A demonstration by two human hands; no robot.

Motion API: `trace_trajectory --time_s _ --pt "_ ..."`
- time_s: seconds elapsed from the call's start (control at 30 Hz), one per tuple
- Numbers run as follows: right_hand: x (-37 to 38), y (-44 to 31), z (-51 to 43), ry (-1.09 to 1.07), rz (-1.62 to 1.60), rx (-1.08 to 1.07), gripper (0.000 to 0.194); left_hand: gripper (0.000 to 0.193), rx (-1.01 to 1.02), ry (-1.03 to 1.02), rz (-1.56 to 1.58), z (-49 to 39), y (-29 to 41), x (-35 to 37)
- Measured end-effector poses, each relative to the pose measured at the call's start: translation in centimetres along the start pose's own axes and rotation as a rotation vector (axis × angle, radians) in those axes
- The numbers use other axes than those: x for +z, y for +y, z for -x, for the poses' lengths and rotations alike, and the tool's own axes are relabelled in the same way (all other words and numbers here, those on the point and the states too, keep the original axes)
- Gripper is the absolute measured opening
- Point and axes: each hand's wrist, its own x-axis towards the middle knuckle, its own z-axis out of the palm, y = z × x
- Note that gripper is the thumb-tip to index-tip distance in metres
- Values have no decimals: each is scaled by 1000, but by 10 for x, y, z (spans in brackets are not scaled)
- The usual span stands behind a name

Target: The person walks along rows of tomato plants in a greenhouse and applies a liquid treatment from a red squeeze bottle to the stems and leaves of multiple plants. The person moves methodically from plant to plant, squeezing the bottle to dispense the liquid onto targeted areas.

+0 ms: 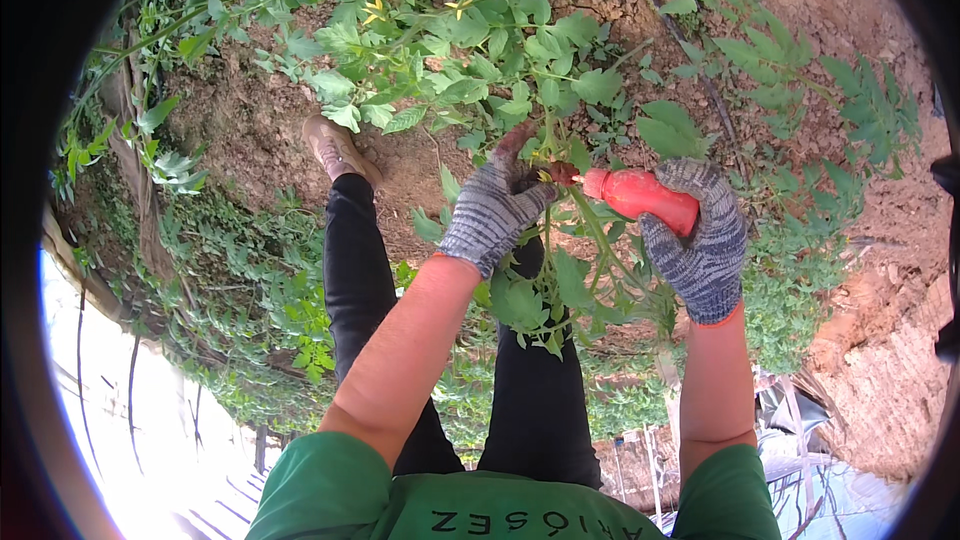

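Observation:
My right hand (697,232), in a grey knitted glove, grips a red plastic squeeze bottle (637,195) lying nearly level. The bottle's pale nozzle points left, close to a small yellow flower (544,176) on a tomato plant. My left hand (499,202), gloved the same way, is at that flower with its fingers bent around it; dark reddish stains cover the fingertips. The fingers partly hide what they touch, so I cannot tell how firmly they grip. A thick green stem (596,229) runs down beside the nozzle, between the two hands.
Tomato foliage (465,22) with more yellow flowers (375,7) spreads above my hands. A dark hose or pipe (709,82) crosses the soil at upper right. My shoe (337,150) stands on bare brown soil (247,157). Leafy plants (240,300) grow at lower left.

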Motion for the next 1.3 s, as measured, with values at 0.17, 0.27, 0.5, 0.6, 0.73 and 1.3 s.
trace_trajectory --time_s 0.17,0.27,0.5,0.6,0.73,1.3 --pt "15 6 -5 -82 80 -14 39 71 33 -15 31 1 3 3" --pt "11 -3 -7 -45 105 -52 39 70 26 -3 29 4 4 1" --pt "18 -12 -2 -46 173 -34 37 69 15 -19 62 5 -14 -6" --pt "15 -14 2 125 -31 173 38 67 -25 25 -161 20 -6 -17" --pt "6 -18 1 298 -155 277 39 50 -109 92 -355 37 3 -44" --pt "42 -41 -131 218 26 47 44 56 318 502 -1039 -14 119 -120"
